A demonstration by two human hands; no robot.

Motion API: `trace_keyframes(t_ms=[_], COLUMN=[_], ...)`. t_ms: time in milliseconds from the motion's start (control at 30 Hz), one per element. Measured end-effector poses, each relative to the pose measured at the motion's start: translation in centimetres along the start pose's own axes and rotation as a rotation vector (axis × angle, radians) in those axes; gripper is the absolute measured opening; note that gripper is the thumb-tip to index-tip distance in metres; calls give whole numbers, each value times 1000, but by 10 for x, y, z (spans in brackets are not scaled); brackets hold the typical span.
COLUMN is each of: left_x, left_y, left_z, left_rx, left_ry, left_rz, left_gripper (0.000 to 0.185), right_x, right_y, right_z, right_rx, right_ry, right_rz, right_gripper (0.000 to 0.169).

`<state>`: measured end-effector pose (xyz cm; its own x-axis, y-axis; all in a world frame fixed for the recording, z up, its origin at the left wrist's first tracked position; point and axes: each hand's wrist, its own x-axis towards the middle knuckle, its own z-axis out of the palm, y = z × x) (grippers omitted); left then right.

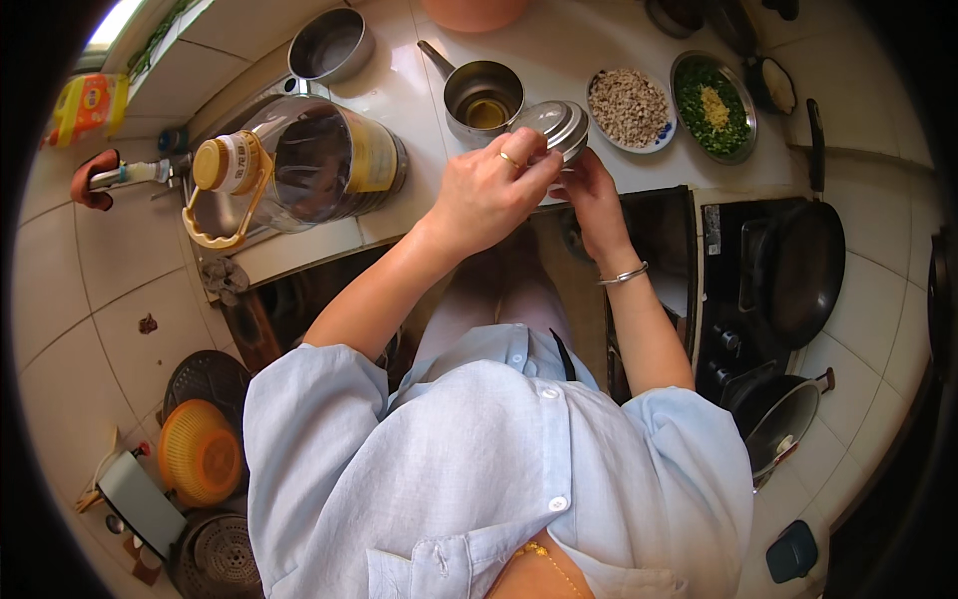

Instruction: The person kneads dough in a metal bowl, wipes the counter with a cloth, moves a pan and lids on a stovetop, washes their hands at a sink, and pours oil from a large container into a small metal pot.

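Near the counter's front edge, my left hand [490,187], with a ring on one finger, pinches the side of a small round metal container or lid [572,133]. My right hand [597,202], a bracelet on its wrist, holds the same item from below, its fingers partly hidden. The item is tilted and shiny; its contents cannot be seen. Just left of it stands a small metal saucepan [485,93] with yellowish liquid at the bottom. To the right lie an oval plate of minced meat [627,108] and an oval metal dish of chopped greens [696,120] with a yellow minced heap in the middle.
A big clear oil jug [299,165] with a yellow cap stands left, by the sink and faucet [131,176]. Behind it is a metal pot [331,46]. A black frying pan [804,273] and a wok [786,427] rest on the stove [726,299] at right.
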<state>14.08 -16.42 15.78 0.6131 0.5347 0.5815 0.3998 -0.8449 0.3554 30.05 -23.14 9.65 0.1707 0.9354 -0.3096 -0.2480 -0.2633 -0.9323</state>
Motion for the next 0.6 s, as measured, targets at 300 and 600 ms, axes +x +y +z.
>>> trace_keyframes(t_ms=[300,600], left_x=[-1,9], left_y=[-11,-31], left_z=[5,12], left_rx=[-189,-536], left_ry=[47,-201], left_rz=[-185,-532], left_gripper=[37,47], right_x=[10,-5], right_y=[-9,-23], right_z=[-21,-7], right_rx=[219,353], right_ry=[-26,-66], right_rz=[63,-2], right_gripper=[39,45])
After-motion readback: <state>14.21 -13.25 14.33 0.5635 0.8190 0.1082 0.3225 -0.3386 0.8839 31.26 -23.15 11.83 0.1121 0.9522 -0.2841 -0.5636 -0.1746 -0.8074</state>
